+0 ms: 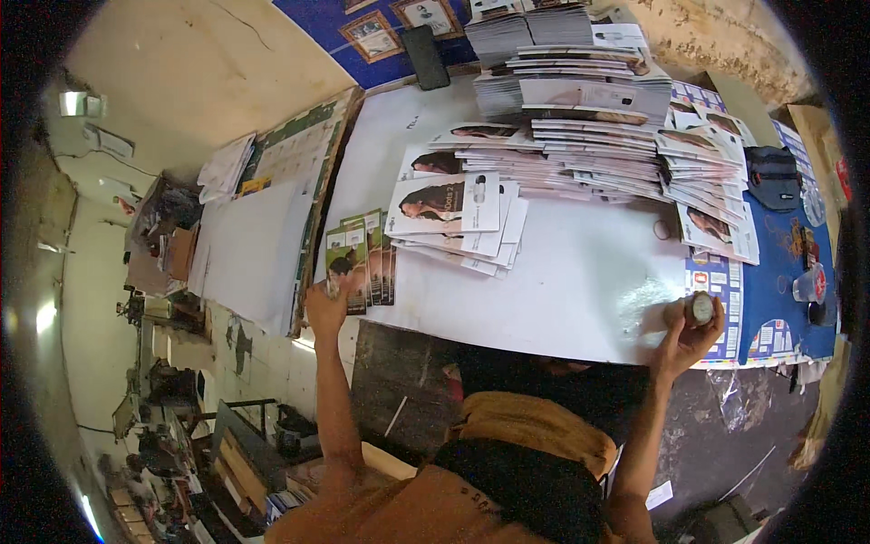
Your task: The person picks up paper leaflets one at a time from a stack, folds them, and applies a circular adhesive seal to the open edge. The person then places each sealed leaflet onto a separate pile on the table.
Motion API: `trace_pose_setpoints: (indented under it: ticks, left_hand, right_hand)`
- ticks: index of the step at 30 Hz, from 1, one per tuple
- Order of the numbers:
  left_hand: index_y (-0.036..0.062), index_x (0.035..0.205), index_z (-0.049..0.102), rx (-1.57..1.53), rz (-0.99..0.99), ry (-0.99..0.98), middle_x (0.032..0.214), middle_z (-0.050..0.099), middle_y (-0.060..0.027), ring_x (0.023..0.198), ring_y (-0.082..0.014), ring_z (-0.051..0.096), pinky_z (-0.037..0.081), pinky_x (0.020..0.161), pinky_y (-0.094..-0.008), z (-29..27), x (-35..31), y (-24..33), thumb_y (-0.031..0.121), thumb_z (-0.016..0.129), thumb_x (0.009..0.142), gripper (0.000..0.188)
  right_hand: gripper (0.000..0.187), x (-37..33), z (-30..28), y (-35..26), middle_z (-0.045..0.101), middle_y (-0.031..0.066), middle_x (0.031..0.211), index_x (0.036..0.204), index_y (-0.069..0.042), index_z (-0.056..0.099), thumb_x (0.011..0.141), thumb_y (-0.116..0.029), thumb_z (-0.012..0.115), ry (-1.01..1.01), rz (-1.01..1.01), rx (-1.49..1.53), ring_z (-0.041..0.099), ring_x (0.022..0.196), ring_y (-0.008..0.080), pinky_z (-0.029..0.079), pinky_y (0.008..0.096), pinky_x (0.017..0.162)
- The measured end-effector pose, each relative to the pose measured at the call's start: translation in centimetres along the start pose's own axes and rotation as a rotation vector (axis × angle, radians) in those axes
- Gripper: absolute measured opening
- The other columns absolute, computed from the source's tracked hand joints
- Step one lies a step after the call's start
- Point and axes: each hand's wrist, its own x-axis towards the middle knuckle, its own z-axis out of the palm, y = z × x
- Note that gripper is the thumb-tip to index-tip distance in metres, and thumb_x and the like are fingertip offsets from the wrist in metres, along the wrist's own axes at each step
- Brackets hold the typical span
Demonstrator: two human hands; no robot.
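At the left edge of the white tabletop, my left hand (326, 308) is closed at the lower corner of the leftmost green leaflet (346, 249). Several such leaflets lie there in an overlapping fan. My right hand (696, 343) is at the table's front right, fingers wrapped round a small, round, pale grey object (702, 308) whose kind I cannot make out. Between my hands, nearer the left, white booklets (444, 204) with a picture of a person on the cover lie in a loose, spread pile.
Tall stacks of white booklets (598, 136) fill the back of the white table (580, 290). A dark pouch (773, 177) and a clear plastic cup (809, 286) stand on the blue surface at right. Another white-topped table (249, 245) adjoins at left.
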Motion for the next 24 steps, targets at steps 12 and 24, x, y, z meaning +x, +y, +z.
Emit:
trace_pose_setpoints:
  ticks: [12, 24]
  left_hand:
    - [-0.0038, 0.118, 0.064, -0.141, 0.064, 0.253, 0.114, 0.066, -0.0222, 0.104, -0.0352, 0.063, 0.048, 0.092, -0.0419, -5.3, -0.6, 0.0, 0.029, 0.074, 0.09, 0.045]
    - [0.0004, 0.116, 0.062, -1.482, 0.168, -0.56, 0.109, 0.069, -0.0102, 0.097, -0.015, 0.067, 0.055, 0.086, -0.0304, -8.6, -9.4, 15.8, 0.009, 0.066, 0.096, 0.022]
  right_hand:
    - [0.085, 0.4, -0.5, -0.1, 0.05, 0.019, 0.143, 0.152, -0.001, 0.031, 0.081, -0.002, 0.079, 0.02, -0.113, -0.161, 0.047, 0.134, 0.0304, 0.034, 0.0434, 0.116]
    - [0.058, -5.0, 3.9, -13.0, 0.061, 0.0161, 0.127, 0.136, 0.002, 0.055, 0.084, -0.017, 0.076, -0.935, 0.243, 0.296, 0.058, 0.111, 0.0241, 0.047, 0.0383, 0.093]
